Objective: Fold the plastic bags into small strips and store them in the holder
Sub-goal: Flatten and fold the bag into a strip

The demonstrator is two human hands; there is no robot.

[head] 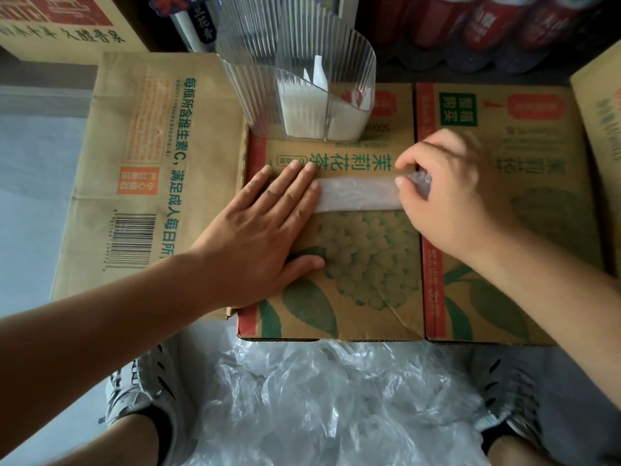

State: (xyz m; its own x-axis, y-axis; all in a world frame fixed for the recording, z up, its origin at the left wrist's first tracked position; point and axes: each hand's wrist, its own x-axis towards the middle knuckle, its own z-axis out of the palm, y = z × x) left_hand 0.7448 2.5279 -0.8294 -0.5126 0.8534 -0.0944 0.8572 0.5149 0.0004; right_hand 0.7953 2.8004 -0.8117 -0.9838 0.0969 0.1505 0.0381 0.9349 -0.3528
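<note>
Tho flat, strip (356,195) ends under hands (265,227) (450,196)

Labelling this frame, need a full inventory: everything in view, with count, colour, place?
bag strip: 1, translucent white, on the middle carton
holder: 1, clear ribbed, at the carton's far edge
folded strips: count unclear, white, inside holder
cartons: several, brown with green and red print, under the work
loose bags: pile, clear, on the floor
bottles: several, red, far right
shoes: 2, grey, flanking the pile
left hand: flat, pressing strip's left end
right hand: pinching strip's right end
</note>
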